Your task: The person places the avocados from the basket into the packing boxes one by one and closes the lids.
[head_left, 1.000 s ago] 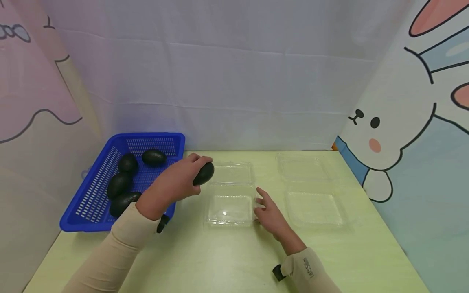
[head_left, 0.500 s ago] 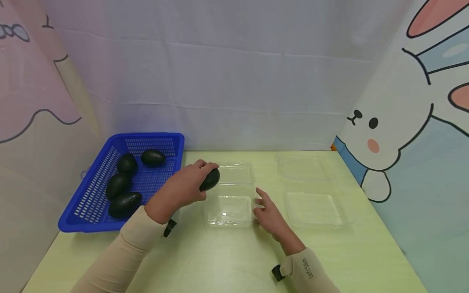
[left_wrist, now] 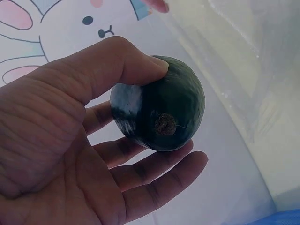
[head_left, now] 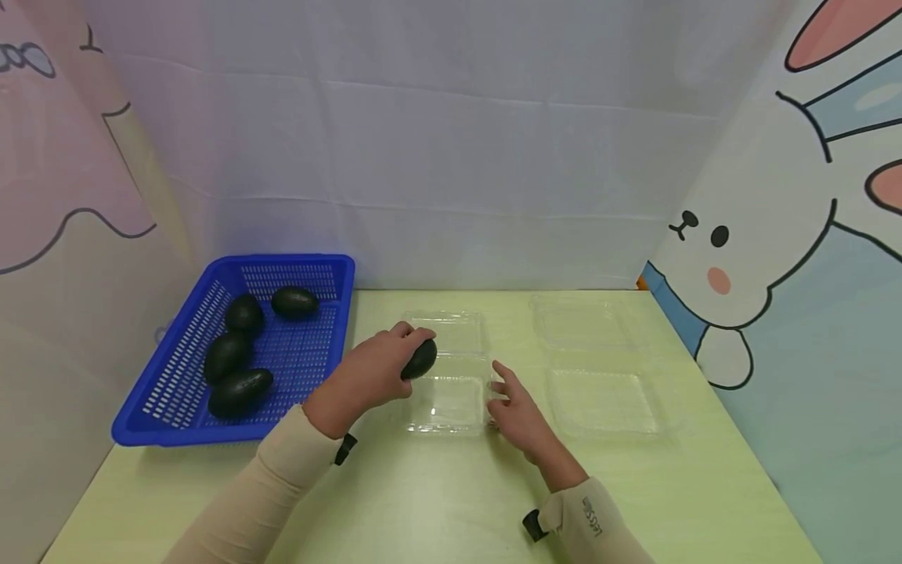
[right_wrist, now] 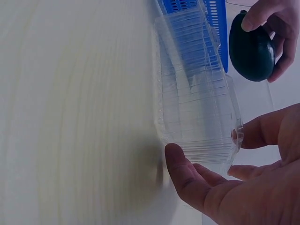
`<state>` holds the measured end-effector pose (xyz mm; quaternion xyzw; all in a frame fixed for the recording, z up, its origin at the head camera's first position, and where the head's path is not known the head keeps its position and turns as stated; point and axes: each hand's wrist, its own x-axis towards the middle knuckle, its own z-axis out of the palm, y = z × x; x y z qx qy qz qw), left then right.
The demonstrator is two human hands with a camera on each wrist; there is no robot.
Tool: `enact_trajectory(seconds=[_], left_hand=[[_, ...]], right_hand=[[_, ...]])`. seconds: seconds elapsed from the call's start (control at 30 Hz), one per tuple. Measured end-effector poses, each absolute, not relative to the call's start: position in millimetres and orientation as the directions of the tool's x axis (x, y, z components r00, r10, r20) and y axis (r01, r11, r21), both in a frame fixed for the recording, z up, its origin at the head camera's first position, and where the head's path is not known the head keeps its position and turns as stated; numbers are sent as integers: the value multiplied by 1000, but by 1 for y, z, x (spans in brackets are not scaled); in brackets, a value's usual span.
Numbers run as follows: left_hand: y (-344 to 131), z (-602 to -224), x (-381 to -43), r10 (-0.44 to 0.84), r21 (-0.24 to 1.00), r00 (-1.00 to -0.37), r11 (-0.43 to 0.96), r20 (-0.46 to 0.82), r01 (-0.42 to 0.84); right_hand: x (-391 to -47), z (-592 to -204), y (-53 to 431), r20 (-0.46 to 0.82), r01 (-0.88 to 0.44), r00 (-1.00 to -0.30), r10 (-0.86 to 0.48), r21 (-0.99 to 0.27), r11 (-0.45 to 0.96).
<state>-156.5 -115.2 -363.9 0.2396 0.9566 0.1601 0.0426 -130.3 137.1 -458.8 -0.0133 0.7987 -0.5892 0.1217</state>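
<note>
My left hand (head_left: 377, 364) grips a dark green avocado (head_left: 420, 359) between thumb and fingers, above the left clear plastic clamshell container (head_left: 451, 403). In the left wrist view the thumb lies across the avocado (left_wrist: 159, 108) and its brown stem end faces the camera. The container lies unfolded, lid part at the back. At its right side, my right hand (head_left: 521, 415) holds the edge; in the right wrist view, its fingers (right_wrist: 260, 131) reach the rim of the container (right_wrist: 197, 89), with another digit low at the wall.
A blue basket (head_left: 338, 313) with several avocados (head_left: 241, 393) stands on the left of the table (head_left: 437, 501). To the right lies a second unfolded clear container (head_left: 606, 403). White and printed cloth (head_left: 458, 157) hangs behind and at the sides.
My left hand has carried the avocado rightward and slightly nearer, from beside the basket to over the left container. The right hand has stayed at the container's edge.
</note>
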Motion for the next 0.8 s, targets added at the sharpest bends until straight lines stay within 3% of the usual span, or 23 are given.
enact_trajectory(seconds=[0.8], left_hand=[[-108,-404,-161,496,322,-868,818,27,477]], right_hand=[[-130,-458,135,-173,119,-970,-169,-951,287]])
